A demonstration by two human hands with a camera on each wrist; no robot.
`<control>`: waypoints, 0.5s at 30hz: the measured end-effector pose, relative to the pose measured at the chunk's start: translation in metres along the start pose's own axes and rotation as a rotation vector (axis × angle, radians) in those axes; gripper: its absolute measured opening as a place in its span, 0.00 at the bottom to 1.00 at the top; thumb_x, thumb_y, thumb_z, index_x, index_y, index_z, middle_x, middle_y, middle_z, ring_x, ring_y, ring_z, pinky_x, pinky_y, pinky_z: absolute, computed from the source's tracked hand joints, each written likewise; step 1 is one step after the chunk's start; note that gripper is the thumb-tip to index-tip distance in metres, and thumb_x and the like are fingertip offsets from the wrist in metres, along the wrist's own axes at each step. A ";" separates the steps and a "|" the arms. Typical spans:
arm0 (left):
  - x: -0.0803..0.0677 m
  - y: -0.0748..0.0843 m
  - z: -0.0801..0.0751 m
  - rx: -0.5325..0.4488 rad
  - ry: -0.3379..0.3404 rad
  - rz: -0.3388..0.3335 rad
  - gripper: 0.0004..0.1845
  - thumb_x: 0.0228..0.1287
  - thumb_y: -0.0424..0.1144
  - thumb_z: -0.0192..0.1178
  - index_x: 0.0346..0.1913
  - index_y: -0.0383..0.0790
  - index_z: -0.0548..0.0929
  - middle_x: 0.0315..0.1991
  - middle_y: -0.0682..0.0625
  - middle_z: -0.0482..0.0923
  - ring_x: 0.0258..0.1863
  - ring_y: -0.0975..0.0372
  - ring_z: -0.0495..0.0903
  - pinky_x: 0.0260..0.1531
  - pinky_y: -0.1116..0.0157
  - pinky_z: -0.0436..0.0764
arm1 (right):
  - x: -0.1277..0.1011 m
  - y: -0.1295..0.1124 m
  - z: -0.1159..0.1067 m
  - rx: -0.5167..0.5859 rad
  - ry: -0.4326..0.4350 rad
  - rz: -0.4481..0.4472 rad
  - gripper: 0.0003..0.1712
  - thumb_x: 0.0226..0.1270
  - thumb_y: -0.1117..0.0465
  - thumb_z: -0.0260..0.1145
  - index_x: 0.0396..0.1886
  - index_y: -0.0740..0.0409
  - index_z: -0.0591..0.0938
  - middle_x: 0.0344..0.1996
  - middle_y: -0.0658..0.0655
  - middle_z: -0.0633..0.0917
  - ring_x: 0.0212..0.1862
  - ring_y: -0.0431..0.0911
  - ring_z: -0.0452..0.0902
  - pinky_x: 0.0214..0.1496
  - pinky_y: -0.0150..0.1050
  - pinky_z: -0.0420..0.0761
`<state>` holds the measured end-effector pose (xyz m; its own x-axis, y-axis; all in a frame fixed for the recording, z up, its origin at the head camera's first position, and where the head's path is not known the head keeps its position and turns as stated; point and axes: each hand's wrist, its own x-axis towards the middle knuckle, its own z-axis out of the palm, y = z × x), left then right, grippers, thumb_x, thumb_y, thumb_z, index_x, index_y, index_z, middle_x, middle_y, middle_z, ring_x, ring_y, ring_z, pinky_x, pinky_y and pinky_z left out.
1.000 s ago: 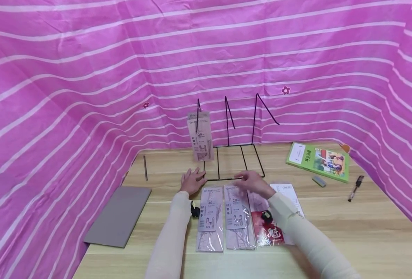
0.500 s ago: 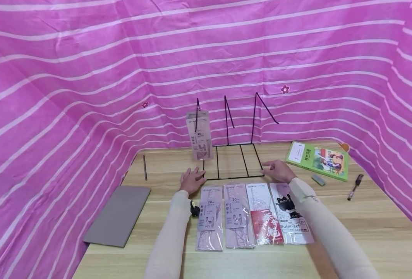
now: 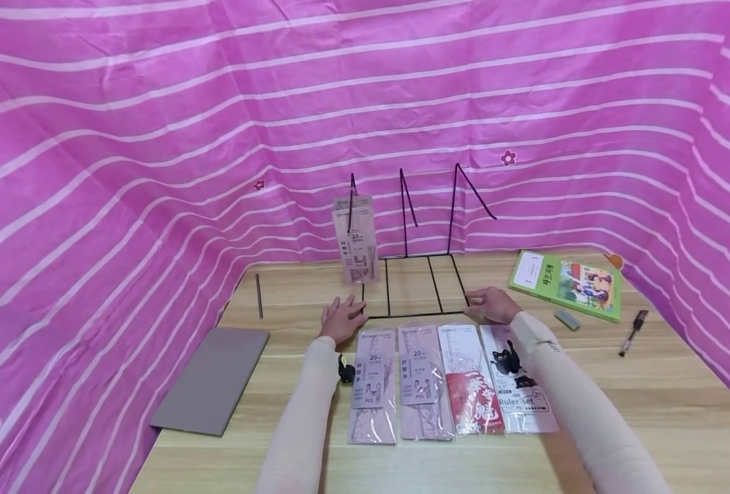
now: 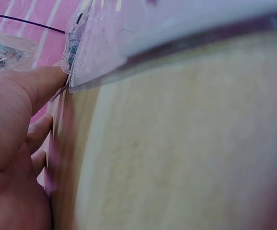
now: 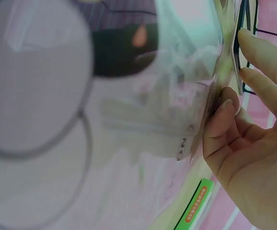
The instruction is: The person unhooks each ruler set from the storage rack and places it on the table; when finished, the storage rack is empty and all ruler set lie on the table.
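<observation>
A black wire rack [image 3: 414,315] with three upright hooks stands on the table. My left hand [image 3: 340,320], fingers spread, touches its left front corner. At its right front corner my right hand [image 3: 493,304] touches the wire with thumb and forefinger, the other fingers bent in the right wrist view. Clear ruler-set packets [image 3: 359,240] hang on the rack's left hook. In front lie two pinkish ruler-set packets, one left [image 3: 372,384] and one beside it [image 3: 424,384], then a red-and-white packet [image 3: 475,405] and a black-cat ruler set [image 3: 521,384], partly under the right sleeve.
To the left lie a grey board [image 3: 213,381] and a thin dark rod [image 3: 258,296]. On the right are a green book [image 3: 565,285], a small eraser-like block [image 3: 567,320] and a pen [image 3: 632,333]. Pink striped cloth [image 3: 365,103] walls the table's back and sides.
My right hand has moved right, from above the packets at the rack's front bar to its right front corner, uncovering the two right packets. My left hand stays at the left corner.
</observation>
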<state>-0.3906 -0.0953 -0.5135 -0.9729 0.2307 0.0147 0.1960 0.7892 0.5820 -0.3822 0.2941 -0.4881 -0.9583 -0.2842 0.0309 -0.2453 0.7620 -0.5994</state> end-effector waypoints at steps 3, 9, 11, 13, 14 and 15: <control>0.001 -0.001 -0.001 -0.013 -0.001 0.011 0.26 0.74 0.50 0.56 0.71 0.47 0.74 0.78 0.42 0.58 0.79 0.40 0.44 0.76 0.40 0.37 | 0.000 0.001 0.000 0.029 -0.019 0.006 0.32 0.68 0.56 0.70 0.65 0.70 0.74 0.56 0.77 0.78 0.55 0.70 0.80 0.58 0.61 0.79; 0.000 -0.004 -0.012 -0.181 0.022 0.000 0.25 0.75 0.47 0.56 0.71 0.46 0.74 0.76 0.43 0.64 0.77 0.42 0.55 0.76 0.42 0.50 | 0.000 0.005 0.002 0.053 -0.049 0.019 0.32 0.69 0.56 0.69 0.67 0.68 0.74 0.58 0.76 0.78 0.57 0.72 0.78 0.60 0.63 0.77; 0.001 -0.003 -0.020 -0.311 0.063 -0.024 0.24 0.75 0.45 0.57 0.71 0.48 0.74 0.74 0.45 0.66 0.75 0.45 0.61 0.74 0.43 0.58 | 0.000 0.006 0.002 0.058 -0.046 0.024 0.32 0.68 0.56 0.70 0.67 0.67 0.74 0.57 0.75 0.79 0.58 0.72 0.77 0.61 0.64 0.76; 0.003 -0.001 -0.032 -0.440 0.131 -0.039 0.23 0.74 0.43 0.59 0.69 0.48 0.76 0.73 0.46 0.69 0.73 0.48 0.66 0.72 0.45 0.64 | 0.000 0.006 0.002 0.059 -0.038 0.015 0.32 0.68 0.56 0.70 0.66 0.68 0.74 0.57 0.75 0.79 0.57 0.72 0.78 0.60 0.64 0.77; 0.005 0.001 -0.038 -0.484 0.163 -0.044 0.23 0.73 0.43 0.60 0.69 0.50 0.77 0.73 0.47 0.70 0.73 0.49 0.65 0.72 0.46 0.64 | 0.000 0.006 0.001 0.059 -0.036 0.009 0.32 0.68 0.56 0.70 0.66 0.68 0.75 0.56 0.75 0.79 0.57 0.71 0.78 0.60 0.63 0.77; 0.006 0.004 -0.044 -0.525 0.195 -0.046 0.22 0.72 0.44 0.61 0.68 0.52 0.78 0.72 0.48 0.70 0.73 0.50 0.66 0.72 0.46 0.64 | 0.000 0.005 0.001 0.064 -0.032 0.007 0.32 0.68 0.56 0.70 0.66 0.68 0.75 0.56 0.74 0.80 0.57 0.71 0.78 0.61 0.63 0.77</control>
<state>-0.4015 -0.1161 -0.4755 -0.9934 0.0537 0.1009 0.1140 0.3955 0.9114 -0.3833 0.2977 -0.4918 -0.9546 -0.2980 0.0014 -0.2275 0.7258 -0.6491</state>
